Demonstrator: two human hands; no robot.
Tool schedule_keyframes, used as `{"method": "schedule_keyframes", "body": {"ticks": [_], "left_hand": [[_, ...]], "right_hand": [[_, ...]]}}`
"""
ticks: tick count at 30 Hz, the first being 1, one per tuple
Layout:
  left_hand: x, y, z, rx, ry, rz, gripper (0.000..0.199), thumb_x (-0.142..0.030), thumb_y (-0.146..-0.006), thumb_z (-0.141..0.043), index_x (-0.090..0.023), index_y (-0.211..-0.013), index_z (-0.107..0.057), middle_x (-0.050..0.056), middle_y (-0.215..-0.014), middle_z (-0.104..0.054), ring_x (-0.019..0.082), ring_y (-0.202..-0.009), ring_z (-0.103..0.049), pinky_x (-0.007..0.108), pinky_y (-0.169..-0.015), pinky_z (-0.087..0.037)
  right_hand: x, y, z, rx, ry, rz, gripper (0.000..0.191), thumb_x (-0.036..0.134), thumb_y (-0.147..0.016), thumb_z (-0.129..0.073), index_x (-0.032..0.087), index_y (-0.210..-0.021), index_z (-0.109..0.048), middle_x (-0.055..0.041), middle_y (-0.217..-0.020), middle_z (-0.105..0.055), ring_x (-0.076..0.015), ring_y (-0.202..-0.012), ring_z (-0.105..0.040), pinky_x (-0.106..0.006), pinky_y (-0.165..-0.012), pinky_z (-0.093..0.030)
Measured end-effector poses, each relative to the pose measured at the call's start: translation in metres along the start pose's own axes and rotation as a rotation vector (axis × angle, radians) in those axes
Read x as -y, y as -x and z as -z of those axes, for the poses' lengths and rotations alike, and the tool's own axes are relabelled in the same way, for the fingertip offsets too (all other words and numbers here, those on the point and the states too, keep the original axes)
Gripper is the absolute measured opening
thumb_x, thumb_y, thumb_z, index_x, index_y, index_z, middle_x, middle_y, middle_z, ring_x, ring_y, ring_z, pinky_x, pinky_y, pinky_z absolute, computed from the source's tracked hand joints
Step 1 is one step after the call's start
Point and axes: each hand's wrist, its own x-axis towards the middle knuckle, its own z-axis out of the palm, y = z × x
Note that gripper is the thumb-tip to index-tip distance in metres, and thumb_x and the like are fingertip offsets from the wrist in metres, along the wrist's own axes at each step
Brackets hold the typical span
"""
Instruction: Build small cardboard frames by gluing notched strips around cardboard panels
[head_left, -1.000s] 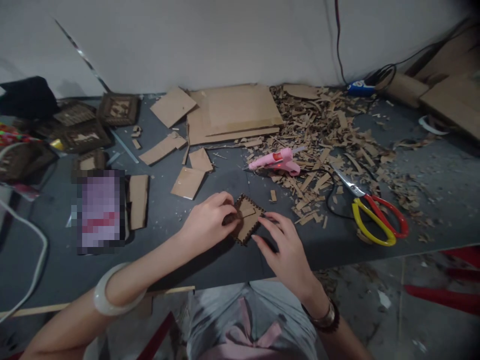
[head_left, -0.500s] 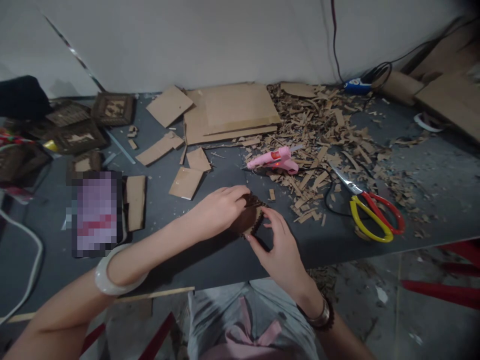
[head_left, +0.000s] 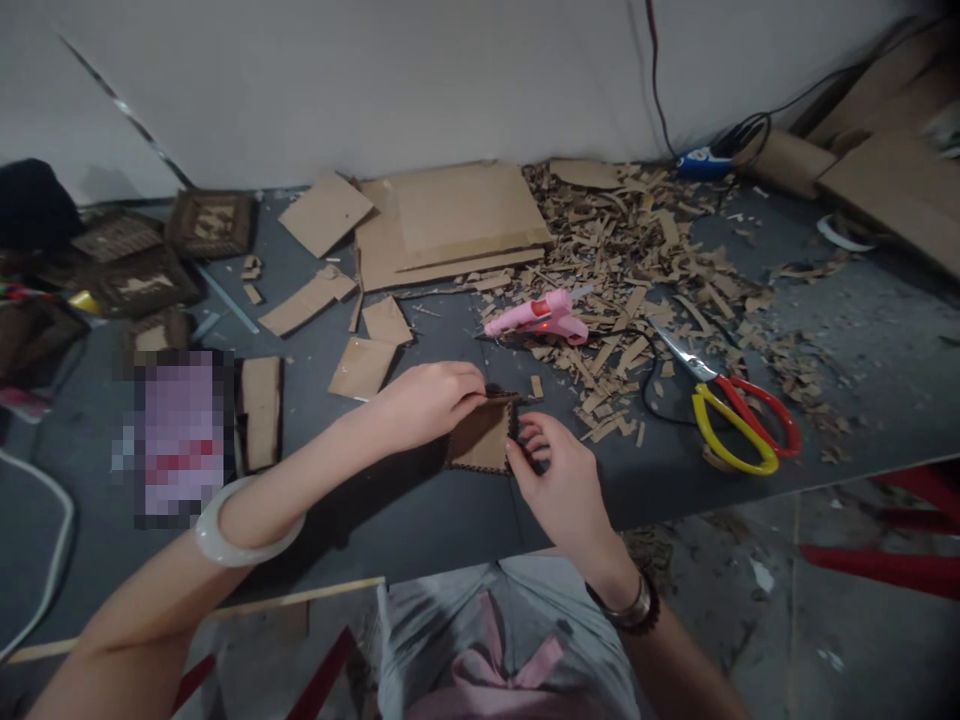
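Note:
A small cardboard square (head_left: 481,440) with a dark corrugated strip along its edges lies tilted between my hands, above the dark tabletop. My left hand (head_left: 439,400) is closed on its far left edge, fingertips bent over the rim and partly hidden. At the right edge, my right hand (head_left: 559,465) has its thumb against the strip and its bent index finger close by; its other fingers curl loosely. Beyond the hands lies a pink glue gun (head_left: 540,316), its small light glowing. Scissors (head_left: 739,420) with one yellow and one red handle rest to the right.
Cardboard scraps (head_left: 615,240) are heaped at the back right, beside large flat cardboard sheets (head_left: 465,215). Cut pieces (head_left: 364,367) lie left of centre. Finished-looking brown frames (head_left: 210,222) sit far left, behind a pixelated purple object (head_left: 180,435). The glue gun's cord trails behind the scissors.
The cardboard square has turned so its flat face shows more. My right hand's fingers have come off its far side and sit at the right edge. The view has shifted slightly.

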Motion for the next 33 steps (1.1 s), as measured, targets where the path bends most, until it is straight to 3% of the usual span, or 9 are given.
{"method": "schedule_keyframes", "body": {"ticks": [6, 12, 15, 18, 21, 23, 26, 29, 33], "left_hand": [[0.001, -0.004, 0.004, -0.019, 0.040, 0.039, 0.022, -0.023, -0.090, -0.044, -0.016, -0.089, -0.065, 0.006, -0.091, -0.069, 0.020, -0.084, -0.065, 0.027, -0.073, -0.047], [0.006, 0.009, 0.010, -0.211, 0.162, 0.245, 0.017, -0.023, -0.088, -0.044, -0.017, -0.098, -0.056, 0.003, -0.082, -0.069, 0.015, -0.070, -0.065, 0.021, -0.062, -0.045], [0.016, 0.022, 0.009, -0.273, 0.010, 0.364, 0.017, -0.020, -0.088, -0.041, -0.017, -0.098, -0.054, 0.005, -0.082, -0.067, 0.018, -0.072, -0.065, 0.023, -0.059, -0.045], [0.026, 0.031, 0.001, -0.209, -0.222, 0.431, 0.019, -0.017, -0.088, -0.040, -0.017, -0.093, -0.058, 0.009, -0.084, -0.067, 0.024, -0.077, -0.065, 0.028, -0.061, -0.047], [0.028, 0.036, -0.006, -0.279, -0.296, 0.360, 0.020, -0.018, -0.088, -0.041, -0.016, -0.091, -0.061, 0.012, -0.099, -0.067, 0.027, -0.098, -0.061, 0.036, -0.079, -0.051], [0.020, 0.040, -0.009, -0.380, -0.283, 0.312, 0.021, -0.023, -0.089, -0.044, -0.013, -0.098, -0.060, 0.014, -0.114, -0.062, 0.028, -0.109, -0.056, 0.041, -0.091, -0.047], [0.003, 0.046, -0.011, -0.390, -0.159, 0.201, 0.045, -0.043, -0.085, -0.052, -0.012, -0.118, -0.050, 0.016, -0.125, -0.055, 0.028, -0.116, -0.052, 0.044, -0.098, -0.044], [-0.009, 0.050, -0.017, -0.289, -0.066, 0.081, 0.086, -0.063, -0.066, -0.064, -0.011, -0.130, -0.038, 0.020, -0.135, -0.045, 0.033, -0.126, -0.042, 0.049, -0.102, -0.041], [-0.009, 0.050, -0.028, -0.281, -0.024, 0.020, 0.072, -0.058, -0.068, -0.066, -0.011, -0.118, -0.046, 0.021, -0.132, -0.047, 0.034, -0.127, -0.040, 0.051, -0.103, -0.040]], "right_hand": [[0.005, -0.008, 0.001, 0.052, 0.123, -0.044, 0.014, 0.023, -0.080, -0.050, 0.018, -0.067, -0.054, -0.0014, -0.060, -0.059, -0.0121, -0.051, -0.055, -0.022, -0.049, -0.042], [0.006, -0.013, 0.000, 0.119, 0.195, -0.047, 0.015, 0.022, -0.080, -0.051, 0.018, -0.066, -0.052, -0.0013, -0.060, -0.061, -0.0132, -0.051, -0.058, -0.023, -0.051, -0.040], [0.007, -0.015, -0.005, 0.165, 0.198, 0.011, 0.015, 0.022, -0.082, -0.050, 0.018, -0.069, -0.055, -0.0013, -0.060, -0.063, -0.0130, -0.052, -0.060, -0.022, -0.051, -0.039], [0.010, -0.022, 0.000, 0.281, 0.274, 0.171, 0.017, 0.026, -0.086, -0.047, 0.018, -0.079, -0.060, -0.0011, -0.059, -0.063, -0.0135, -0.051, -0.059, -0.023, -0.049, -0.037], [0.008, -0.041, 0.022, 0.328, 0.460, 0.208, 0.021, 0.033, -0.087, -0.048, 0.020, -0.089, -0.063, 0.0009, -0.054, -0.061, -0.0148, -0.046, -0.056, -0.025, -0.046, -0.033], [0.001, -0.063, 0.041, 0.202, 0.604, 0.122, 0.021, 0.036, -0.085, -0.050, 0.020, -0.090, -0.063, -0.0005, -0.057, -0.062, -0.0164, -0.049, -0.056, -0.026, -0.047, -0.034], [-0.017, -0.101, 0.059, 0.018, 0.672, 0.193, 0.032, 0.039, -0.078, -0.061, 0.014, -0.097, -0.060, -0.0119, -0.088, -0.066, -0.0267, -0.083, -0.061, -0.032, -0.063, -0.045], [-0.035, -0.131, 0.053, 0.094, 0.556, 0.373, 0.042, 0.040, -0.073, -0.067, 0.012, -0.102, -0.059, -0.0154, -0.102, -0.062, -0.0305, -0.098, -0.056, -0.039, -0.078, -0.047], [-0.047, -0.146, 0.032, 0.155, 0.373, 0.396, 0.021, 0.026, -0.078, -0.059, 0.014, -0.095, -0.063, -0.0121, -0.094, -0.065, -0.0268, -0.089, -0.060, -0.041, -0.080, -0.049]]}}
